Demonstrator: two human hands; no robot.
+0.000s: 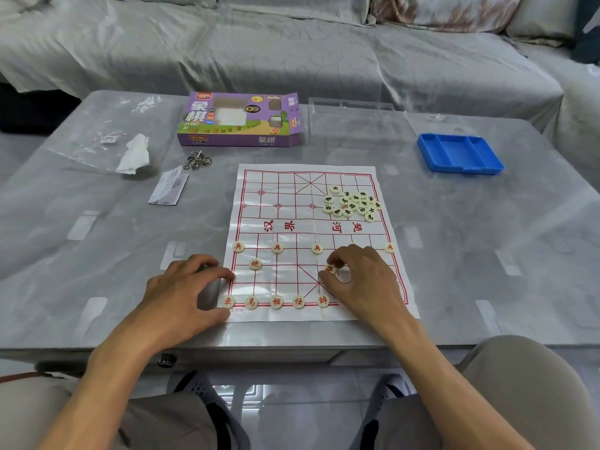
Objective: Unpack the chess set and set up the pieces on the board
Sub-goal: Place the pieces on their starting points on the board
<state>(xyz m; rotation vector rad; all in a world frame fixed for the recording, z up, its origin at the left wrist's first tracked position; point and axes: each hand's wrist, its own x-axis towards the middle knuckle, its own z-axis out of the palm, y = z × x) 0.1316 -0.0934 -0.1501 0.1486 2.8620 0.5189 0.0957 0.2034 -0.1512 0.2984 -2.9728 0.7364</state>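
1. The right hand (360, 280) hovers low over the near right part of the paper board (311, 241), fingers curled, thumb and forefinger pinching a red-marked piece (330, 268) that sits on or just above the sheet.
2. Just nearer than that thumb, five red pieces line the board's near edge (276, 302), running from the thumb leftward to the board's near left corner.
3. Just beyond the right fingertips lies a row of red soldier pieces (277, 247): three to the left of the knuckles and one (390, 247) to their right; anything under the hand itself cannot be seen.
4. A single red cannon piece (255, 264) sits between the two hands, nearer the left fingertips.
5. The left hand (185, 287) rests on the table (97, 241) at the board's near left edge, fingers bent and holding nothing, its thumb tip touching the paper's border.
6. Well beyond the right fingers, a loose heap of black-marked pieces (354, 204) lies on the far right part of the board.
7. Farther off on the table: a purple box (240, 120), a clear plastic cover (357, 125), a blue tray (459, 152), a crumpled tissue (134, 154), a folded leaflet (168, 188), a metal ring puzzle (197, 160).
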